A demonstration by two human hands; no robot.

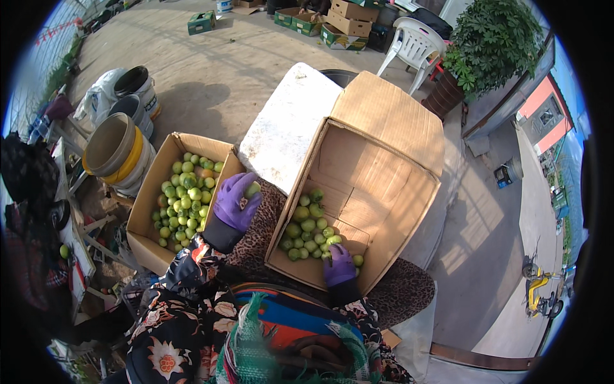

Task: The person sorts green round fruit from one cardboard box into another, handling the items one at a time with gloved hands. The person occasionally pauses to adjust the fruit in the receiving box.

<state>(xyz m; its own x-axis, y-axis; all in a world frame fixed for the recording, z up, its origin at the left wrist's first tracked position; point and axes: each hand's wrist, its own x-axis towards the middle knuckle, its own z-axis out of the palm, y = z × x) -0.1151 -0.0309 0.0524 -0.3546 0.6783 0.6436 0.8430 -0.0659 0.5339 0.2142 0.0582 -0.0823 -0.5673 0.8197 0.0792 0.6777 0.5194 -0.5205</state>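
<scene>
My left hand [236, 200], in a purple glove, is closed around a green tomato [252, 190]. It is over the right side of a cardboard box [149, 257] that holds many green tomatoes [181, 206], a few of them turning orange. On my lap lies a larger cardboard box [388, 192] with its far flap folded out. Green tomatoes [307, 225] are gathered in its near left corner. My right hand [339, 265], also gloved in purple, reaches into that corner and touches the tomatoes. Its fingertips are partly hidden, so whether it grips one is unclear.
A white foam board [288, 125] lies beyond the boxes. Stacked buckets [115, 149] stand at the left. Farther off are a white plastic chair [417, 45], a potted plant [494, 48] and fruit cartons [345, 36], with a person partly visible behind them.
</scene>
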